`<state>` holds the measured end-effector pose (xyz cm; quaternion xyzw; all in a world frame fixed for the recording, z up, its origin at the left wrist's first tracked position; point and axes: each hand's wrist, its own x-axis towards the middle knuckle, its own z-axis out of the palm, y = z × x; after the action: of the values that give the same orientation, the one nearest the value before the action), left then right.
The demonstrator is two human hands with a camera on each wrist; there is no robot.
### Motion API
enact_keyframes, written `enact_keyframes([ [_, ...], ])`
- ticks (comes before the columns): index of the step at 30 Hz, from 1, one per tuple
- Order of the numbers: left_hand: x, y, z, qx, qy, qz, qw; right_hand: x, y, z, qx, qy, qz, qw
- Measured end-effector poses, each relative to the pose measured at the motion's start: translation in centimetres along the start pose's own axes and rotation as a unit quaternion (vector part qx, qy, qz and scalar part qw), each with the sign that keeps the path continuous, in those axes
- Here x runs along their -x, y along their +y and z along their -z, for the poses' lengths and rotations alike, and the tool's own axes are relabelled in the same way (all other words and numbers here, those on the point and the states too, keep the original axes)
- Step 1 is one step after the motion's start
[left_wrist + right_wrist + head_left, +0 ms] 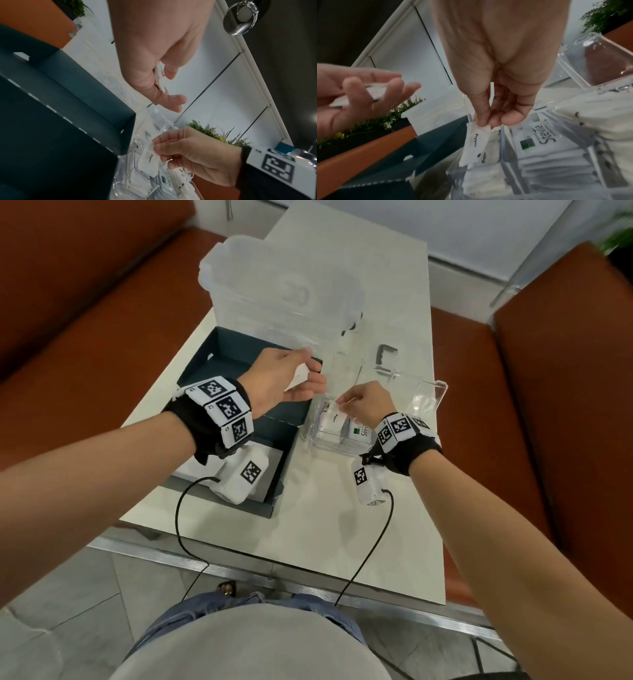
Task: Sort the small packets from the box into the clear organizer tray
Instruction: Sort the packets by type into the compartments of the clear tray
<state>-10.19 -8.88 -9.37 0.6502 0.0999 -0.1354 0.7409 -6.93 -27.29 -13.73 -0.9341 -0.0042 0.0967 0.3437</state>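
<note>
On the pale table [359, 508] we judge placement underway: right hand [366, 405] pinches a pepper packet [476, 140] over the organizer tray [329, 445], left hand [284, 381] grips spare packets [299, 376], release next.

Hidden, cropped and blurred parts

The left hand [274, 378] covers most of its white packets [298, 375], so their print and count cannot be told; the box [51, 121] runs off the left-wrist picture's edge; the organizer tray [573, 169]'s lower compartments blur in the right-wrist view.
</note>
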Motion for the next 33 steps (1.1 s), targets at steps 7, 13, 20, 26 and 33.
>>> enact_keyframes([
  [7, 0.6, 0.2, 0.2, 0.061, -0.021, 0.069, 0.995, -0.4, 0.2, -1.8, 0.091, 0.008, 0.009, 0.996],
  [13, 0.3, 0.2, -0.2, 0.084, -0.042, 0.091, 0.991, -0.2, -0.1, -2.9, 0.155, 0.01, 0.008, 0.988],
  [20, -0.2, -0.1, -0.8, 0.104, -0.063, 0.085, 0.989, 0.0, -0.2, -2.5, 0.168, 0.014, 0.031, 0.985],
  [26, -1.0, -0.5, -1.7, 0.004, -0.06, 0.021, 0.998, 1.8, -1.6, 0.4, 0.002, 0.077, 0.065, 0.995],
  [33, -0.7, -0.6, -3.7, 0.05, -0.103, 0.017, 0.993, 3.7, -2.8, 1.9, -0.313, 0.054, -0.01, 0.948],
])
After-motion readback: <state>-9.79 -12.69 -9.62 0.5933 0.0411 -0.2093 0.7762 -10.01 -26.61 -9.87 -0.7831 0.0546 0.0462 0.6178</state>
